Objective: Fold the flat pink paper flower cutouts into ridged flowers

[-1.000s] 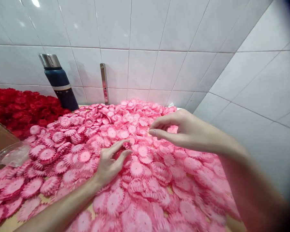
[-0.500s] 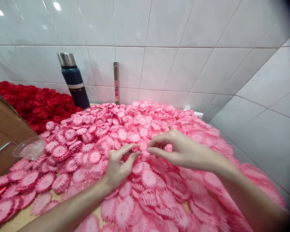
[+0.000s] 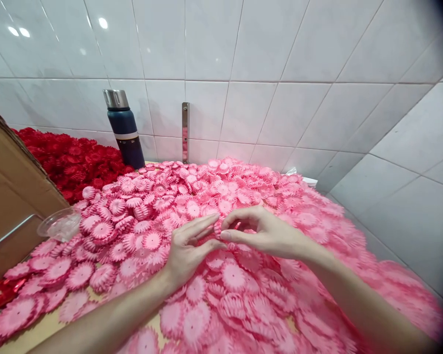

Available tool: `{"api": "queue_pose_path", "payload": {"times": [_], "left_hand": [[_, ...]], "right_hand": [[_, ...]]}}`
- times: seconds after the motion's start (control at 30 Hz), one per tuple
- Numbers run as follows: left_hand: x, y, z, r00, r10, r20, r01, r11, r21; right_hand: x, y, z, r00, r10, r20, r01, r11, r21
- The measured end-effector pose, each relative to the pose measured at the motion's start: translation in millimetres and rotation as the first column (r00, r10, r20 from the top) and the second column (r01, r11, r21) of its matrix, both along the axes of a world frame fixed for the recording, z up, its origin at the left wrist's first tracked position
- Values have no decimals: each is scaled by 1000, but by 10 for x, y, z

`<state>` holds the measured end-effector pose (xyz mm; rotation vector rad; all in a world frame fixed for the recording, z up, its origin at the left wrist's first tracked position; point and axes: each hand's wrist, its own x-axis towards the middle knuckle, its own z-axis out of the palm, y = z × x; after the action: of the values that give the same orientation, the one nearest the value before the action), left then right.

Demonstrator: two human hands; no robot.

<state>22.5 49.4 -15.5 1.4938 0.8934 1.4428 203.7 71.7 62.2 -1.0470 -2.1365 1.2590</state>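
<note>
Left hand (image 3: 186, 250) lies palm-down on the heap of pink flowers (image 3: 243, 275), index finger stretched forward, thumb angled toward the right hand. Right hand (image 3: 260, 231) comes in from the right, thumb and forefinger brought narrowly together. The fingertips of both hands meet over one small pink flower piece (image 3: 217, 228), which sits directly between them, at the tip of the left index finger and just left of the right thumb. The piece is largely covered by the fingers; I cannot tell which hand actually grips it, or its long axis. Both hands are equally near it.

Taking that piece as landmark: the pink heap spreads in every direction around it and covers the table (image 3: 44, 327), bare only at the near left edge. Far left and behind lies a red flower pile (image 3: 74, 162). A dark blue flask (image 3: 124, 130) stands upright behind and left, against the tiled wall (image 3: 243, 64). A clear plastic cup (image 3: 59, 223) lies left, beside a cardboard box (image 3: 11, 196).
</note>
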Motion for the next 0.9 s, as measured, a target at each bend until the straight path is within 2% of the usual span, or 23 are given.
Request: {"api": "queue_pose_path", "payload": {"times": [0.13, 0.23, 0.5, 0.63, 0.7, 0.83, 0.9], "left_hand": [[1, -15, 17, 1000, -4, -16, 4, 1000, -16], [4, -15, 30, 1000, -8, -23, 8, 1000, -27], [6, 8, 7, 1000, -6, -16, 5, 1000, -28], [8, 23, 1, 1000, 21, -2, -21, 994, -111], [14, 32, 17, 999, 37, 6, -36, 988, -153], [33, 38, 79, 993, 72, 91, -57, 986, -157], [36, 34, 100, 993, 56, 101, -39, 986, -160]], "right_hand": [[22, 42, -46, 994, 55, -90, -62, 995, -80], [28, 57, -68, 992, 67, -106, -77, 993, -91], [-29, -36, -39, 999, 20, 37, -23, 996, 90], [-79, -52, -74, 998, -25, 53, 15, 983, 183], [-68, -25, -101, 999, -39, 29, 34, 989, 143], [6, 41, -135, 998, -39, -54, 37, 999, -22], [29, 47, -133, 998, -36, -50, 34, 999, -35]]}}
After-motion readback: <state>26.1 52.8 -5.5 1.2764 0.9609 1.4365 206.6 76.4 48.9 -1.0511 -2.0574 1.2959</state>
